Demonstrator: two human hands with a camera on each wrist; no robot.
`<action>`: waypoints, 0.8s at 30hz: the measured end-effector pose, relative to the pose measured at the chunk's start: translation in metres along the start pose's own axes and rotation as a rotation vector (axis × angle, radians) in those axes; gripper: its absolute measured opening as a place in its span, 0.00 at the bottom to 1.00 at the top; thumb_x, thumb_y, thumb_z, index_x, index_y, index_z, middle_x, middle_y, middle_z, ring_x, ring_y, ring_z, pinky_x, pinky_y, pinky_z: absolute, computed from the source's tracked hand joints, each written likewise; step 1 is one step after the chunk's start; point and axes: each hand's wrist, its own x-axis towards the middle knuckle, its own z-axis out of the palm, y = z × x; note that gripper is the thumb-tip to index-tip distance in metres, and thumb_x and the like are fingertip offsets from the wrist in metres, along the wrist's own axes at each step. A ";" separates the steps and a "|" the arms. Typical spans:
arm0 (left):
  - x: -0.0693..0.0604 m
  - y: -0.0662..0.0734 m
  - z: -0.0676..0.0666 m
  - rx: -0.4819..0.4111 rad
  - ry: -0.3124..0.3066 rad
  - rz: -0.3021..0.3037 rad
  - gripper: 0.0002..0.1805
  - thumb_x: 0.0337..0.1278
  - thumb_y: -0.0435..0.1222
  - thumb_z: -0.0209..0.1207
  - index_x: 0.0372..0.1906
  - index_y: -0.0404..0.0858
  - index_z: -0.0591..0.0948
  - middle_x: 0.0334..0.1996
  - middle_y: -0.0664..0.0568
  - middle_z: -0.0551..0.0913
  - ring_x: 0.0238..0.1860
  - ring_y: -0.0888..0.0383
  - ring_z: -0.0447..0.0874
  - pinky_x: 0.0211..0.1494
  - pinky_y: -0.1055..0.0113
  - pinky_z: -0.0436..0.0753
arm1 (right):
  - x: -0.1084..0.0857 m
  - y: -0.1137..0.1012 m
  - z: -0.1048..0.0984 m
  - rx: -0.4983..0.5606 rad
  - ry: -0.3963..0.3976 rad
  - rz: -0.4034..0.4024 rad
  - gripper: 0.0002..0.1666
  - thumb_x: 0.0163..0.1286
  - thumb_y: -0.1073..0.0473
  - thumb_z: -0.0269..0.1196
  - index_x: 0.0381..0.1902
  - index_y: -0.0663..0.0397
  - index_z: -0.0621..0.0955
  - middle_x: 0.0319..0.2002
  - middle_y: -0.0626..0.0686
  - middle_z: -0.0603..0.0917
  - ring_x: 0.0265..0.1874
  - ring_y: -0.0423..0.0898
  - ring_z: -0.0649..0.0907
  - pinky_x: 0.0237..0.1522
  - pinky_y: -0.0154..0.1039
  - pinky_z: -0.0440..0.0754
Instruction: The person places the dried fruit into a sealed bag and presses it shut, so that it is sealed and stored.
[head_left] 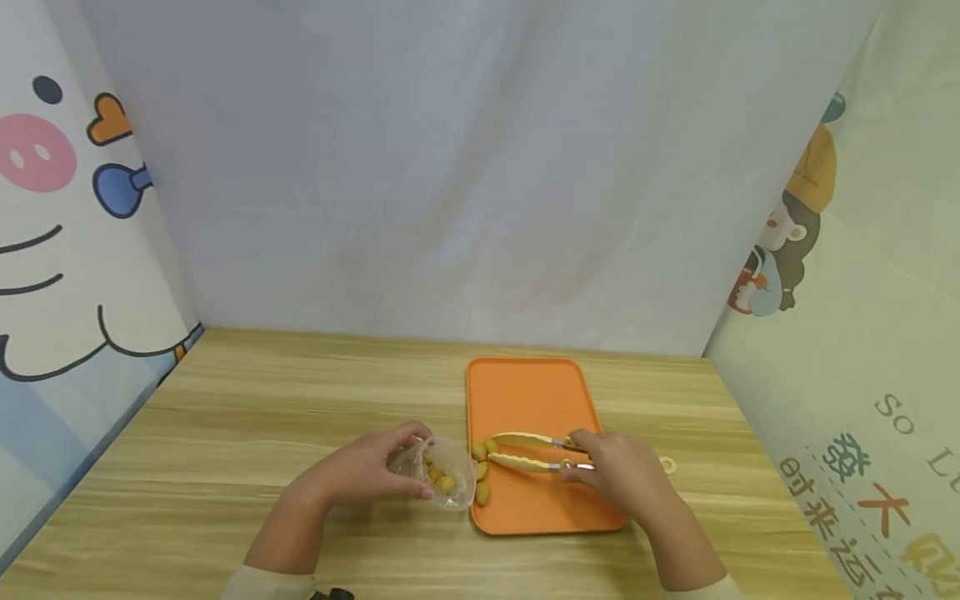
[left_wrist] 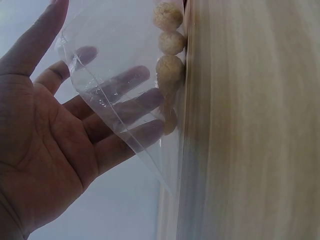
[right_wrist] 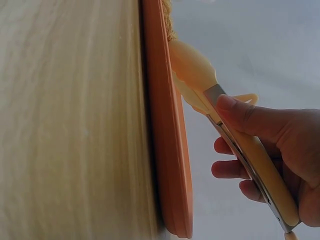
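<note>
My left hand (head_left: 378, 467) holds a clear plastic bag (left_wrist: 115, 60) just left of the orange tray (head_left: 532, 392), its mouth turned toward the tray. Inside lie several small yellow-brown balls (left_wrist: 169, 70) with rough surfaces. In the left wrist view the fingers show through the film. My right hand (head_left: 626, 467) grips a pair of tongs (right_wrist: 240, 145) with cream tips and metal arms over the tray. Their parted tips point left, touching or close to several similar balls (head_left: 481, 472) along the tray's left edge; contact is unclear.
Under the tray is a wood-grain table (head_left: 300, 375). A pale cloth (head_left: 450, 208) hangs behind it, with printed cloths on both sides. A cream ring (head_left: 667, 465) pokes out beyond the right hand. A dark object (head_left: 333, 594) shows by the left sleeve.
</note>
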 end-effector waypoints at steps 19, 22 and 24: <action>0.000 0.001 0.000 0.019 0.005 -0.005 0.35 0.46 0.59 0.70 0.59 0.55 0.72 0.54 0.46 0.81 0.41 0.56 0.78 0.43 0.55 0.76 | -0.001 0.000 -0.002 0.011 0.021 -0.008 0.23 0.52 0.40 0.73 0.41 0.42 0.81 0.25 0.39 0.83 0.19 0.34 0.74 0.20 0.31 0.68; 0.000 0.000 0.000 0.016 0.001 -0.003 0.35 0.46 0.58 0.70 0.59 0.55 0.72 0.54 0.46 0.81 0.42 0.56 0.78 0.43 0.55 0.76 | -0.002 0.000 -0.004 0.019 0.024 -0.005 0.23 0.52 0.39 0.72 0.40 0.42 0.81 0.25 0.39 0.83 0.19 0.34 0.74 0.20 0.32 0.69; 0.000 0.000 0.000 0.016 -0.001 0.005 0.35 0.47 0.58 0.70 0.59 0.54 0.72 0.54 0.46 0.81 0.42 0.56 0.78 0.43 0.55 0.76 | -0.002 0.001 -0.005 0.023 0.025 -0.003 0.23 0.52 0.39 0.72 0.40 0.42 0.81 0.25 0.38 0.83 0.19 0.34 0.73 0.20 0.32 0.69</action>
